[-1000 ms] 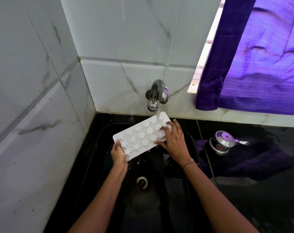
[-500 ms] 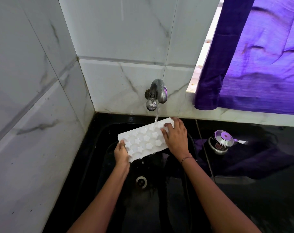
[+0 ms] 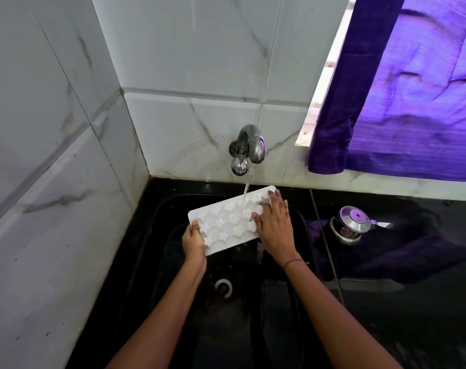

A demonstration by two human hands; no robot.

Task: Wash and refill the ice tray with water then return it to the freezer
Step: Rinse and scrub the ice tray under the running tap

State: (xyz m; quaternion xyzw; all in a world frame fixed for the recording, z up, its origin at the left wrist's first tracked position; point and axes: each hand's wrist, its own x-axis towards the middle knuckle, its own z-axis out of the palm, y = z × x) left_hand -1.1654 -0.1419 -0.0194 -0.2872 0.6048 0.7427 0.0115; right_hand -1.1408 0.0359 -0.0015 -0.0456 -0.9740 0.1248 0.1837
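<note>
The task looks to be in its washing stage. The tray (image 3: pixel 221 222) is held tilted over the sink (image 3: pixel 159 249), its far end under the running tap (image 3: pixel 249 145), and water (image 3: pixel 247 186) lands on the upper cells. The left hand (image 3: pixel 193 242) grips the near left corner, with the thumb on top and the rest curled under the edge. The right hand (image 3: pixel 275 225) lies on the right end with its fingers (image 3: pixel 277 198) straight and spread, pressing on the cells and holding nothing. Whether the cells are clean yet cannot be told. Level filling and the trip to the freezer are left, and no freezer is in view.

The walls (image 3: pixel 66 155) are glossy pale tiles with grey marble veins. A purple curtain (image 3: pixel 413 102) of ribbed, creased cloth hangs at the right. The desk (image 3: pixel 386 315) is polished black stone, wet-looking and mirror-like, and the sink is a black rounded rectangle set into it. The tray is a flat white rectangle with rounded corners and rows of star-shaped cells; it is probably plastic or silicone. A domed metal pot (image 3: pixel 350 226) stands on the desk to the right. The tap is curved chrome, spotted and dull. A round metal-ringed drain (image 3: pixel 223 287) sits at the sink's bottom. A thin bracelet (image 3: pixel 293 261) circles the right wrist.
</note>
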